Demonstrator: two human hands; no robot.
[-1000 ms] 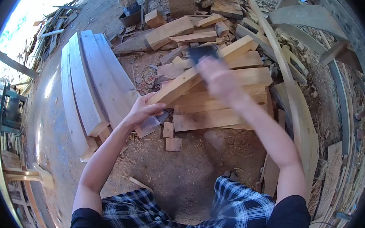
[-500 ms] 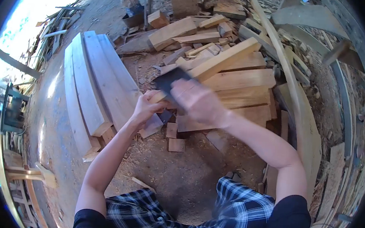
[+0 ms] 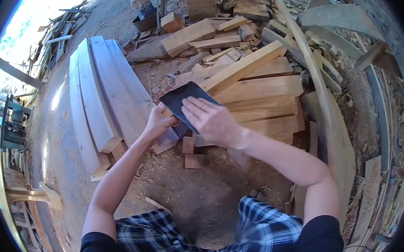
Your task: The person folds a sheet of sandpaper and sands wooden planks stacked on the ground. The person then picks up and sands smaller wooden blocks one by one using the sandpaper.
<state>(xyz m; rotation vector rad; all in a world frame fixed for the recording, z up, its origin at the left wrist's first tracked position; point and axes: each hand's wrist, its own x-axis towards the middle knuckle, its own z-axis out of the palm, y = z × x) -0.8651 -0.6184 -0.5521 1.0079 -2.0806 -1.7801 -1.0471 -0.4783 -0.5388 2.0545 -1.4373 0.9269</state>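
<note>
A dark, flat rectangular sheet (image 3: 173, 97) lies over the near end of a long squared wooden piece (image 3: 246, 67). On top of the sheet my right hand (image 3: 212, 119) rests flat, fingers stretched out and pressing on it. My left hand (image 3: 159, 122) is closed around the near end of the wooden piece, just below the sheet's left corner. The sheet hides most of what the left fingers grip. Beneath the far part of the piece lie several sawn boards (image 3: 260, 90). Small wooden blocks (image 3: 193, 161) sit on the ground below the hands.
Long pale planks (image 3: 116, 78) lie at the left. Wood offcuts (image 3: 189, 36) are heaped beyond the hands, near a container (image 3: 143, 22). A long curved timber (image 3: 324, 92) runs down the right side. A wooden stick (image 3: 158, 205) lies near my legs.
My right hand and the dark sheet have shifted slightly left and toward me, and the sheet shows more fully. The left hand keeps nearly the same place.
</note>
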